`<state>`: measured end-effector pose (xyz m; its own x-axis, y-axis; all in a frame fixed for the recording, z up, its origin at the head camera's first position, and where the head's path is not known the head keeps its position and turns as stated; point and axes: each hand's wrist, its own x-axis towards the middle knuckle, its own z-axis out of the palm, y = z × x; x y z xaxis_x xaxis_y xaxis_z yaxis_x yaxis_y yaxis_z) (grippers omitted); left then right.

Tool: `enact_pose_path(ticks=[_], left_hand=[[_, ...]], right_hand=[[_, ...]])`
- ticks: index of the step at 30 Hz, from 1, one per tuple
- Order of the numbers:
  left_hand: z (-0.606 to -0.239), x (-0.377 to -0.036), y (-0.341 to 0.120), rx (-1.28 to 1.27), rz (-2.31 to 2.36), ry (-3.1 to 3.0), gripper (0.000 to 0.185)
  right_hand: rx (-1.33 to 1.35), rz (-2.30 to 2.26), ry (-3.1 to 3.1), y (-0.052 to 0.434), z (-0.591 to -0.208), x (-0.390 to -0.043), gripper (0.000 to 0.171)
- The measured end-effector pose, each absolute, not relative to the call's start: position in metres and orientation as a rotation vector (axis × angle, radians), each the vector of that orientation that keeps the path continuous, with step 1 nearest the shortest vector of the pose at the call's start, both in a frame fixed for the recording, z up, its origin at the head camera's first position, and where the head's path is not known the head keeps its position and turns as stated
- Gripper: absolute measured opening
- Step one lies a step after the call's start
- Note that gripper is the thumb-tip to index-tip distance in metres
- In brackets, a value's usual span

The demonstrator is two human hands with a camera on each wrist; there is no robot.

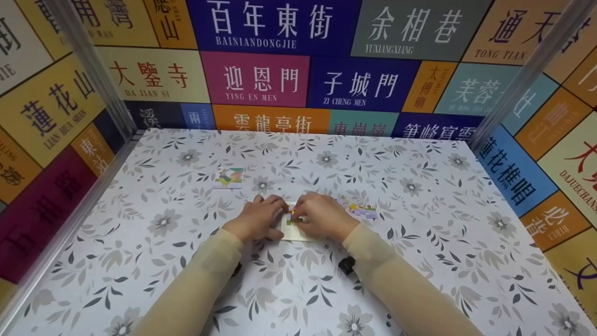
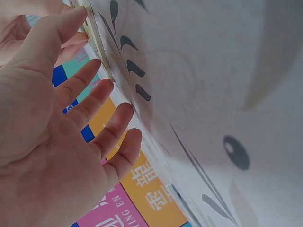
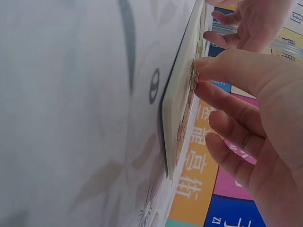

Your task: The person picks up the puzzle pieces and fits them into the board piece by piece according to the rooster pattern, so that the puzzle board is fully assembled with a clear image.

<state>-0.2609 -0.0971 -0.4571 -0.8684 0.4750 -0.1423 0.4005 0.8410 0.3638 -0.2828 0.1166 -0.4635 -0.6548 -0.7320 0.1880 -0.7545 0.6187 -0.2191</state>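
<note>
A floral tabletop point(image 1: 270, 298) bears a board point(image 1: 302, 234), picture card point(image 1: 228, 178), puzzle pieces point(image 1: 364, 213).

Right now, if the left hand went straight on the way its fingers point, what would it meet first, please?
Probably the right hand, close ahead of the left hand in the head view, though the depth between them is unclear.

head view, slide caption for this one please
Left hand and right hand work at a pale board, colourful pieces and a picture card on the floral cloth.

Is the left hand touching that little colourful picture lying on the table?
Apart: the head view shows some flowery table between the left hand and the little picture.
</note>
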Motion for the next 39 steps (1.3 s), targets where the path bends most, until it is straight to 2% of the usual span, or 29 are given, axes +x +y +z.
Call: enact_pose_path(ticks=[39], left_hand=[[-0.455,-0.2587,-0.0979,0.706,0.466,2.8,0.059]], right_hand=[[1.324,0.409,-2.778,0.1187,-0.4627,-0.2817,0.015]])
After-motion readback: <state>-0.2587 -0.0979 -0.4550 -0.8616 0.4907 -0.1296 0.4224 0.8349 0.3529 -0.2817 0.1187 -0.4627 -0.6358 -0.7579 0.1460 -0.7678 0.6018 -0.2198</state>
